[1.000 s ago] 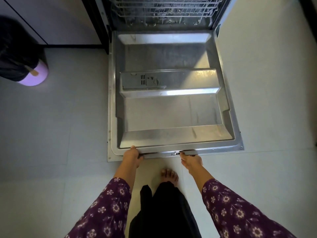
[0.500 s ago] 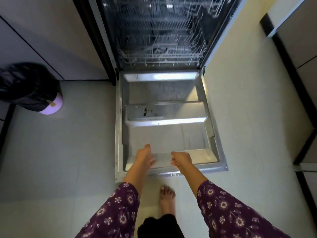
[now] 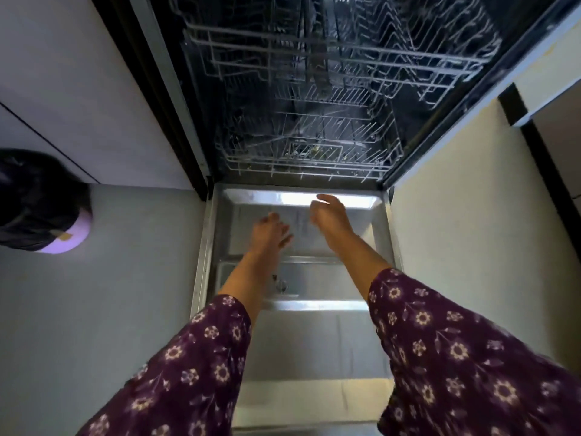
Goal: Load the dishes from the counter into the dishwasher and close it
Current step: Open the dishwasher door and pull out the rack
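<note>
Rack (image 3: pixel 308 152) straight ahead, right hand (image 3: pixel 328 215) nearer

Both hands hang over the open door (image 3: pixel 314 341), which lies flat, its hinge edge away from the person. The lower rack sits just beyond that edge, inside the dishwasher (image 3: pixel 176 89), so it lies forward of the fingertips, not to either side. Its front rail runs left to right, square across the line of reach.

The right hand is over the hinge edge of the door, close to the rail. The left hand (image 3: pixel 272 229) trails just beside it, nearer the middle of the door, so the right hand would likely meet the rack first.

Neither hand holds anything. Both are blurred, but the fingers look loosely spread and relaxed, pointing toward the rack, and do not seem to touch the door.

No dishes show. The lower rack and the upper rack (image 3: pixel 345 58) look bare of them, and the counter is out of view. Judging by this, loading has not begun, and pulling the lower rack out over the door seems the likely next step.
</note>
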Demonstrator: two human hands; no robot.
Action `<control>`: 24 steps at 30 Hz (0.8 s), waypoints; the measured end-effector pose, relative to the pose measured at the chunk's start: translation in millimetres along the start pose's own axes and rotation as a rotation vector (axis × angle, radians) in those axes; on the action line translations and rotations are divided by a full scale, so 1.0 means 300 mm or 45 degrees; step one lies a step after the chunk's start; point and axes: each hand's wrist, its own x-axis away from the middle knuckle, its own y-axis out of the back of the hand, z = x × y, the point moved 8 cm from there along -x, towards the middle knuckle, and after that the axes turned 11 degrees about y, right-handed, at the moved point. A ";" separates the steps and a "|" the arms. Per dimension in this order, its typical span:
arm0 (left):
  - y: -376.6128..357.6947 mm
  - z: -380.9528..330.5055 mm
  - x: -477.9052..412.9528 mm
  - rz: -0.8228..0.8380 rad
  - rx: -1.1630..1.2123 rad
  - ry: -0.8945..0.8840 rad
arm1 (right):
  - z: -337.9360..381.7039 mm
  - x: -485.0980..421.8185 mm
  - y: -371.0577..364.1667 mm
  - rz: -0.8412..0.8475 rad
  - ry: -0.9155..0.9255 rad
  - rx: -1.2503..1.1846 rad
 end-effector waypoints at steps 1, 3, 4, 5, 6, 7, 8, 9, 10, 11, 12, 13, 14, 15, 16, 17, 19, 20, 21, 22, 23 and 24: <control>-0.035 -0.043 -0.036 0.028 0.034 -0.017 | 0.024 -0.070 -0.015 -0.004 -0.011 -0.133; -0.092 -0.134 -0.102 0.071 0.042 -0.094 | 0.065 -0.194 -0.030 -0.019 0.001 -0.273; -0.113 -0.178 -0.137 0.068 0.038 -0.132 | 0.082 -0.250 -0.037 -0.015 0.002 -0.274; -0.129 -0.221 -0.165 0.056 0.030 -0.146 | 0.100 -0.299 -0.048 0.004 -0.001 -0.272; -0.136 -0.258 -0.197 0.035 0.026 -0.157 | 0.108 -0.346 -0.066 0.025 -0.035 -0.354; -0.145 -0.284 -0.228 0.036 0.027 -0.144 | 0.116 -0.377 -0.076 0.020 -0.087 -0.467; -0.155 -0.308 -0.259 0.038 0.042 -0.119 | 0.124 -0.420 -0.075 -0.001 -0.094 -0.545; -0.157 -0.328 -0.288 0.033 0.036 -0.102 | 0.127 -0.455 -0.064 -0.043 -0.092 -0.586; -0.159 -0.353 -0.314 0.012 -0.021 -0.114 | 0.124 -0.482 -0.052 -0.100 -0.070 -0.663; -0.158 -0.378 -0.337 -0.029 -0.130 -0.151 | 0.119 -0.497 -0.043 -0.151 -0.101 -0.766; -0.158 -0.400 -0.352 -0.062 -0.260 -0.193 | 0.113 -0.503 -0.049 -0.147 -0.143 -0.902; -0.158 -0.417 -0.370 -0.091 -0.378 -0.240 | 0.111 -0.509 -0.059 -0.112 -0.162 -0.960; -0.165 -0.431 -0.372 -0.101 -0.472 -0.274 | 0.107 -0.515 -0.072 -0.082 -0.186 -1.064; -0.176 -0.438 -0.377 -0.112 -0.573 -0.315 | 0.107 -0.514 -0.077 -0.059 -0.197 -1.109; -0.185 -0.449 -0.380 -0.154 -0.739 -0.392 | 0.101 -0.512 -0.077 -0.069 -0.208 -1.118; -0.198 -0.457 -0.373 -0.226 -0.967 -0.454 | 0.099 -0.505 -0.076 -0.090 -0.215 -1.117; -0.214 -0.451 -0.376 -0.386 -1.301 -0.549 | 0.084 -0.494 -0.069 -0.145 -0.172 -1.047; -0.212 -0.440 -0.380 -0.454 -1.372 -0.553 | 0.075 -0.480 -0.067 -0.165 -0.159 -1.019; -0.206 -0.423 -0.384 -0.506 -1.408 -0.539 | 0.059 -0.461 -0.066 -0.181 -0.161 -1.011; -0.192 -0.407 -0.381 -0.569 -1.429 -0.524 | 0.043 -0.443 -0.064 -0.192 -0.168 -1.015; -0.173 -0.386 -0.371 -0.619 -1.422 -0.510 | 0.032 -0.418 -0.058 -0.198 -0.175 -1.021; -0.157 -0.365 -0.363 -0.652 -1.406 -0.511 | 0.020 -0.396 -0.053 -0.203 -0.176 -1.027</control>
